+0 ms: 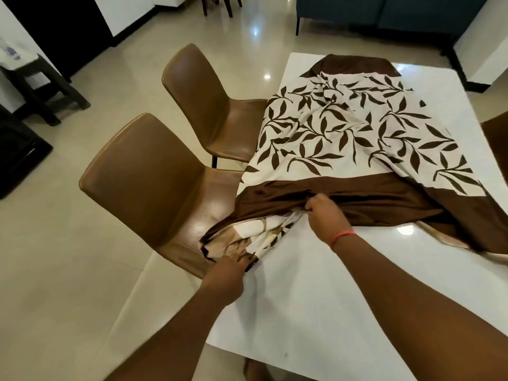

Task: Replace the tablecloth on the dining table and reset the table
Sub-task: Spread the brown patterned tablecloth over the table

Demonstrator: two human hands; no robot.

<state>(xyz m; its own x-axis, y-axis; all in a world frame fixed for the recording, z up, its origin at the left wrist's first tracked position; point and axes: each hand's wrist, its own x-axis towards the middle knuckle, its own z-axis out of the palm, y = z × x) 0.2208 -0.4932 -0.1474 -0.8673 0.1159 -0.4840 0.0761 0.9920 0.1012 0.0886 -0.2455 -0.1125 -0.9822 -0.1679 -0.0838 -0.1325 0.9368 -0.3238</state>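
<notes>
A cream tablecloth point(343, 133) with dark brown leaves and a wide brown border lies rumpled over the far part of the white dining table point(316, 292). Its near edge is bunched and folded under. My left hand point(228, 273) grips a gathered corner of the cloth at the table's left edge, over a chair seat. My right hand point(325, 215), with a red band on the wrist, pinches the brown border near the middle of the table. The near half of the tabletop is bare.
Two brown leather chairs point(154, 182) point(203, 97) stand along the table's left side. Part of another chair point(497, 138) shows at the right edge. A dark stool point(41, 89) and a black cabinet are at the left. A blue sofa point(384, 12) stands beyond.
</notes>
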